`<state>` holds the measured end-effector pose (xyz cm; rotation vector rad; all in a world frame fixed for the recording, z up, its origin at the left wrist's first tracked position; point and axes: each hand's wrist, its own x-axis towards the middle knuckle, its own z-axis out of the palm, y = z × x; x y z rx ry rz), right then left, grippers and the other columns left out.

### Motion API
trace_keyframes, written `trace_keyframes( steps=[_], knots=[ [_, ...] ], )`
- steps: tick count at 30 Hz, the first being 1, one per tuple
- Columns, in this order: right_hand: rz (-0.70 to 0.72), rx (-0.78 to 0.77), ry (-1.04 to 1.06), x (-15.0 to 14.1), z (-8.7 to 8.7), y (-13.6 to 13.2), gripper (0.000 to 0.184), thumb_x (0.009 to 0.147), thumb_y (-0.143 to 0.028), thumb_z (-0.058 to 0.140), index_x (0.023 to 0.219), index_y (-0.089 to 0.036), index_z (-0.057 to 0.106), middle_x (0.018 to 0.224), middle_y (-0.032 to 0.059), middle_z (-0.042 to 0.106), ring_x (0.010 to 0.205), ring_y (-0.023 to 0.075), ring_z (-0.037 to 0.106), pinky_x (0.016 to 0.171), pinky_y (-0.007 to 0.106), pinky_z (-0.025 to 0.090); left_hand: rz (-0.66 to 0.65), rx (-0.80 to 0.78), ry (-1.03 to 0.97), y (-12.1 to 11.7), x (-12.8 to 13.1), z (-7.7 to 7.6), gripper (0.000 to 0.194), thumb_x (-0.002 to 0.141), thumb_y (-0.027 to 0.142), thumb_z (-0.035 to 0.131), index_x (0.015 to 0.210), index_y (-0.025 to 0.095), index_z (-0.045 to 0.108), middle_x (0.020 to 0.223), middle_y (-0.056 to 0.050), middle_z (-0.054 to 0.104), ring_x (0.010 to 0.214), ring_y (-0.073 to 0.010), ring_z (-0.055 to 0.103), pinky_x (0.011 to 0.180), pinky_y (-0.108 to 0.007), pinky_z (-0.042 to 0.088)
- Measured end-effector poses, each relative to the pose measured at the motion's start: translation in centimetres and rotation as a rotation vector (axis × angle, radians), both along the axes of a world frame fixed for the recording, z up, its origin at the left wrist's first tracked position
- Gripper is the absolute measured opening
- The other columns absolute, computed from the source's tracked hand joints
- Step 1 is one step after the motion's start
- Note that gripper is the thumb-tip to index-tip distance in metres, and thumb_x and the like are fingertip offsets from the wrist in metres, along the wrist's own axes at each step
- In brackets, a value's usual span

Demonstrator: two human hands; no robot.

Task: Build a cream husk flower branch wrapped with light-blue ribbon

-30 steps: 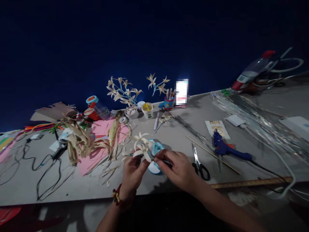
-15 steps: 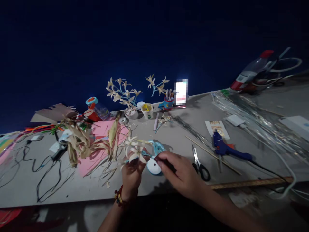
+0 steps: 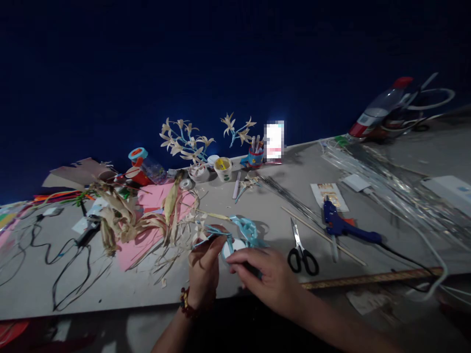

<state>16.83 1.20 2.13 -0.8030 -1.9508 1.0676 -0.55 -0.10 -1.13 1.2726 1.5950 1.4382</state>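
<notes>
Pinching blue stems (image 3: pixel 212 229) in left hand (image 3: pixel 203 262); cannot tell grip of right hand (image 3: pixel 265 269); flanked by scissors (image 3: pixel 300 246) at three o'clock, husks (image 3: pixel 121 220) at ten.

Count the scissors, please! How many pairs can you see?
1 pair: the black-handled scissors lie on the table, left of the blue glue gun. More could be hidden.

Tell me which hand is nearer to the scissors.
Right. The right hand is just left of the scissors, not touching them. The left hand is farther left, beyond the right one, holding blue stems.
</notes>
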Motion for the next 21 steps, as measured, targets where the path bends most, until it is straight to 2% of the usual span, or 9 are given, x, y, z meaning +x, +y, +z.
trace_keyframes(
  steps=[2,5,10,13,16,18,21],
  knots=[
    [-0.009,0.109,-0.038,0.0,0.1,-0.1,0.021,0.094,-0.015,0.053,0.106,-0.022,0.069,0.090,0.0020,0.079,0.078,0.0156,0.071,0.071,0.026,0.050,-0.002,0.025,-0.003,0.0,0.3,0.2,0.015,0.077,0.034,0.073,0.083,0.022,0.080,0.092,-0.008,0.078,0.088,-0.0269,0.071,0.083,-0.038,0.055],
    [-0.001,0.198,-0.110,-0.1,0.0,-0.2,0.021,0.096,-0.015,0.051,0.108,-0.022,0.067,0.092,0.0032,0.079,0.080,0.0175,0.071,0.072,0.028,0.048,0.014,0.014,-0.083,0.1,1.3,1.0,0.016,0.082,0.035,0.069,0.080,0.022,0.078,0.085,-0.008,0.076,0.081,-0.0247,0.069,0.076,-0.035,0.056],
    [0.016,0.244,-0.233,-0.4,-0.6,-0.3,0.019,0.096,-0.015,0.050,0.105,-0.019,0.066,0.088,0.0056,0.077,0.076,0.0195,0.069,0.068,0.030,0.046,0.014,-0.058,-0.300,0.4,2.5,2.2,0.018,0.083,0.034,0.069,0.077,0.018,0.072,0.078,-0.004,0.070,0.075,-0.0185,0.066,0.072,-0.028,0.052],
    [0.077,0.279,-0.226,-0.2,-0.5,-0.2,0.022,0.096,-0.015,0.048,0.108,-0.017,0.065,0.087,0.0053,0.076,0.075,0.0185,0.069,0.068,0.029,0.047,0.002,-0.055,-0.322,0.4,2.4,2.1,0.016,0.084,0.034,0.069,0.080,0.018,0.070,0.079,-0.003,0.069,0.076,-0.0172,0.065,0.072,-0.026,0.051],
    [0.208,0.442,-0.245,0.2,-0.2,-0.2,0.026,0.094,-0.013,0.045,0.110,-0.016,0.065,0.080,0.0047,0.075,0.068,0.0176,0.066,0.061,0.028,0.045,-0.002,-0.072,-0.325,0.5,2.2,1.7,0.016,0.084,0.034,0.069,0.079,0.018,0.067,0.074,-0.001,0.068,0.071,-0.0162,0.065,0.070,-0.026,0.051],
    [0.275,0.522,-0.330,0.5,-0.1,-0.2,0.024,0.091,-0.013,0.047,0.105,-0.019,0.066,0.075,0.0030,0.074,0.064,0.0169,0.063,0.057,0.027,0.042,0.001,-0.079,-0.314,0.6,2.2,1.5,0.018,0.084,0.034,0.070,0.078,0.018,0.066,0.072,-0.001,0.068,0.069,-0.0159,0.065,0.069,-0.026,0.052],
    [0.284,0.545,-0.471,0.8,-0.4,-0.3,0.015,0.089,-0.016,0.052,0.091,-0.021,0.065,0.069,0.0015,0.071,0.059,0.0170,0.061,0.053,0.027,0.038,0.038,-0.055,-0.345,0.9,2.5,1.5,0.020,0.081,0.036,0.072,0.076,0.017,0.066,0.073,-0.001,0.067,0.068,-0.0167,0.065,0.068,-0.027,0.053]
  ],
)
